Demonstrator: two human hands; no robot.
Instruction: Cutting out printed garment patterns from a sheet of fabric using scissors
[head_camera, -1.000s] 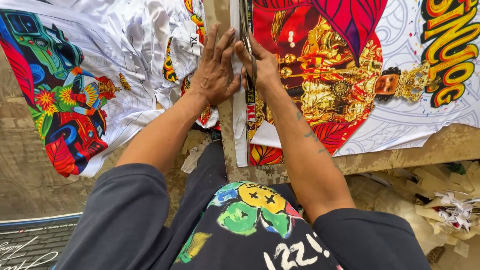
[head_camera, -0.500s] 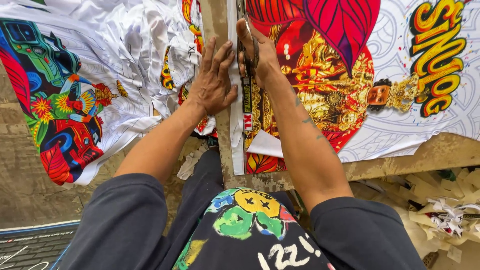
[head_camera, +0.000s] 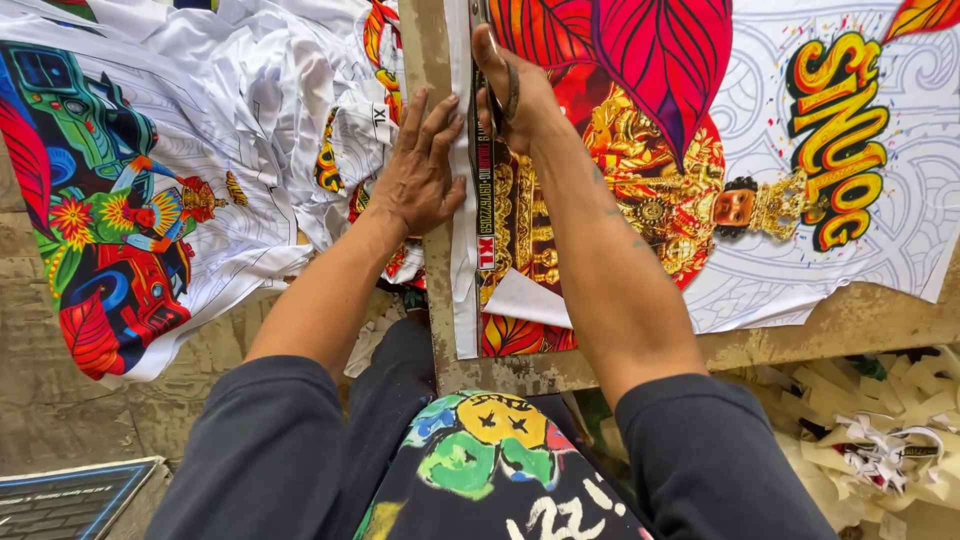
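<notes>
Worn wooden board (head_camera: 800, 340) carries a red-and-gold printed white fabric sheet (head_camera: 640, 180). At its left edge my left hand (head_camera: 420, 175) presses flat, fingers spread; just beyond, my right hand (head_camera: 515, 95) grips dark-handled scissors (head_camera: 500, 90) on that edge.

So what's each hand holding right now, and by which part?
The right hand grips scissors by the handle loops, blades along the printed fabric's edge. The left hand holds nothing; it presses flat on the wooden board.
</notes>
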